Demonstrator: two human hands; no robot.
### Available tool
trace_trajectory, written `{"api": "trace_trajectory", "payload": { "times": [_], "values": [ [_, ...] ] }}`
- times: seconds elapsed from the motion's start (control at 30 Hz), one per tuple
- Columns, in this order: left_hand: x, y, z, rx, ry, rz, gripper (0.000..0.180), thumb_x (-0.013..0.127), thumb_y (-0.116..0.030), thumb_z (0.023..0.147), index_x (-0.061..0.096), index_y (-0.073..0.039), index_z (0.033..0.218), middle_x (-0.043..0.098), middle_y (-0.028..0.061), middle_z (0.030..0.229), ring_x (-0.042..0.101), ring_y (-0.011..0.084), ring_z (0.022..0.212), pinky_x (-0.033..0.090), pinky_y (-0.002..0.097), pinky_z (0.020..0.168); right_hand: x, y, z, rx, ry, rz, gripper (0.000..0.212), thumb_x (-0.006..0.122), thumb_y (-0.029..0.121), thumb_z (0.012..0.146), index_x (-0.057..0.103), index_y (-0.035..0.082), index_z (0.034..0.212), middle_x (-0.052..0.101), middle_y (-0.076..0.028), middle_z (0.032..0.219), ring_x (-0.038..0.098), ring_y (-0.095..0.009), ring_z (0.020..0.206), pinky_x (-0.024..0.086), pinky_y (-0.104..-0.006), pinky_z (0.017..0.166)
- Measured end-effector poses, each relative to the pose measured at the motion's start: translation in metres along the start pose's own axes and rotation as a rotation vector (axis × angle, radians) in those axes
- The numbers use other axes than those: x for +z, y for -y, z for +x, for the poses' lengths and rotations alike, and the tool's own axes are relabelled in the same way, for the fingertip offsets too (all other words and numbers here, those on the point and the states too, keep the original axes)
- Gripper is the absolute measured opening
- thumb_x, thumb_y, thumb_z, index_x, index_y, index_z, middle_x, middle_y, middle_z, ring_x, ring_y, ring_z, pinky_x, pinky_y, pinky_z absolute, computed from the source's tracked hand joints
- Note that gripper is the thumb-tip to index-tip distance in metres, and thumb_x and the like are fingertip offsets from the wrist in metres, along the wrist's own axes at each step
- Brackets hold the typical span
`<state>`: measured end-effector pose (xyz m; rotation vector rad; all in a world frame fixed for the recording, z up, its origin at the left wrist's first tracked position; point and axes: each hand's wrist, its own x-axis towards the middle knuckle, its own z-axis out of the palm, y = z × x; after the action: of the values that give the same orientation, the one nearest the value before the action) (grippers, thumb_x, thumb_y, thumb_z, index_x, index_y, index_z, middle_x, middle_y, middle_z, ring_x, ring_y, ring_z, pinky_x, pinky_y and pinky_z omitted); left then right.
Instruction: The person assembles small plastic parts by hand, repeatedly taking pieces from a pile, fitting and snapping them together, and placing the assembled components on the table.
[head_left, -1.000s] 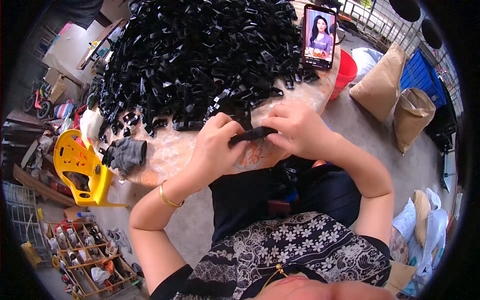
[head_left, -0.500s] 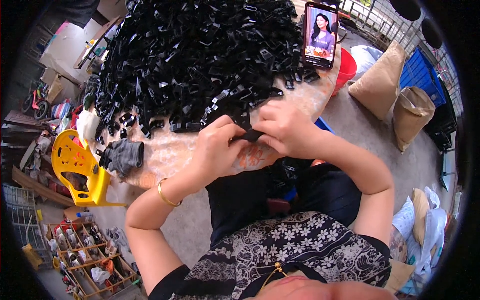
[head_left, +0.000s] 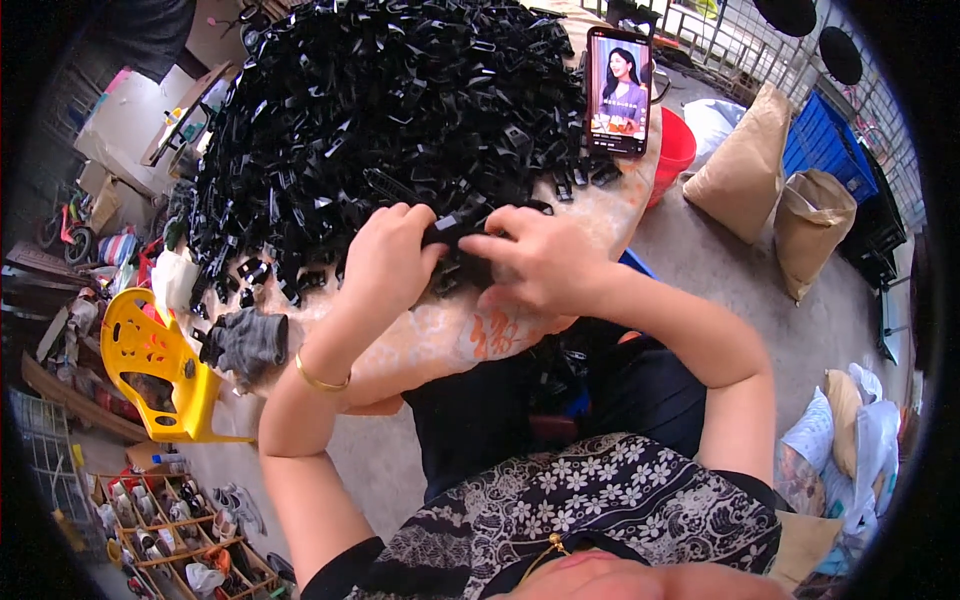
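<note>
A large heap of small black plastic parts [head_left: 380,110] covers most of the table. At the heap's near edge, my left hand [head_left: 390,262] has thumb and forefinger closed about a black plastic part [head_left: 441,230]. My right hand [head_left: 540,262] is just to the right of it, its fingers apart over the near parts. I see nothing gripped in it, though its fingertips overlap the dark pieces. A patterned cloth [head_left: 420,335] shows along the table's near edge.
A phone [head_left: 618,95] playing a video stands at the table's right side, with a red bucket [head_left: 676,150] behind. Brown sacks [head_left: 740,165] stand farther right. A grey cloth bundle [head_left: 250,340] lies at the table's left corner, beside a yellow chair [head_left: 150,360].
My hands have moved from working together on a dark piece near the table edge to the heap. They are now farther apart, and the right fingers have opened.
</note>
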<state>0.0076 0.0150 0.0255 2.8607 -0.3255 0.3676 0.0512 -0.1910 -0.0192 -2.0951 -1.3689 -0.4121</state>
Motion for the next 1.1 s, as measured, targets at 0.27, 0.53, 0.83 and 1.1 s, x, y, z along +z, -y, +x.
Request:
{"api": "trace_trajectory", "payload": {
  "times": [0.27, 0.53, 0.83, 1.1],
  "values": [
    [-0.007, -0.003, -0.006, 0.009, -0.103, -0.381, 0.022, 0.070, -0.011, 0.072, 0.064, -0.003, 0.092, 0.059, 0.0135, 0.085, 0.058, 0.0318, 0.083, 0.046, 0.0387, 0.076, -0.016, -0.008, -0.004, 0.150, 0.055, 0.036, 0.041, 0.067, 0.003, 0.069, 0.060, 0.005, 0.109, 0.057, -0.013, 0.100, 0.059, -0.031, 0.088, 0.049, -0.0387, 0.076],
    [0.019, -0.038, -0.035, 0.323, 0.096, -0.298, 0.030, 0.072, -0.013, 0.070, 0.060, -0.002, 0.095, 0.054, 0.0125, 0.087, 0.053, 0.0312, 0.084, 0.046, 0.0384, 0.075, -0.039, 0.011, -0.017, -0.030, 0.253, -0.430, 0.043, 0.053, 0.007, 0.074, 0.055, -0.002, 0.116, 0.057, -0.012, 0.099, 0.056, -0.027, 0.088, 0.049, -0.0363, 0.075],
    [0.015, -0.037, -0.039, 0.200, 0.171, -0.383, 0.034, 0.069, -0.012, 0.075, 0.058, -0.002, 0.105, 0.059, 0.0156, 0.084, 0.060, 0.0330, 0.073, 0.050, 0.0381, 0.065, -0.049, 0.012, -0.037, -0.038, 0.294, -0.224, 0.047, 0.058, 0.003, 0.072, 0.052, -0.003, 0.118, 0.052, -0.018, 0.115, 0.056, -0.032, 0.102, 0.046, -0.0399, 0.087],
    [0.007, -0.047, -0.029, 0.010, 0.340, -0.603, 0.032, 0.060, -0.008, 0.082, 0.057, -0.004, 0.114, 0.061, 0.0151, 0.090, 0.061, 0.0313, 0.072, 0.049, 0.0371, 0.064, -0.050, -0.018, -0.042, 0.132, 0.208, 0.138, 0.032, 0.061, 0.002, 0.079, 0.058, 0.000, 0.111, 0.058, -0.018, 0.100, 0.059, -0.035, 0.091, 0.049, -0.0382, 0.073]
  ]
}}
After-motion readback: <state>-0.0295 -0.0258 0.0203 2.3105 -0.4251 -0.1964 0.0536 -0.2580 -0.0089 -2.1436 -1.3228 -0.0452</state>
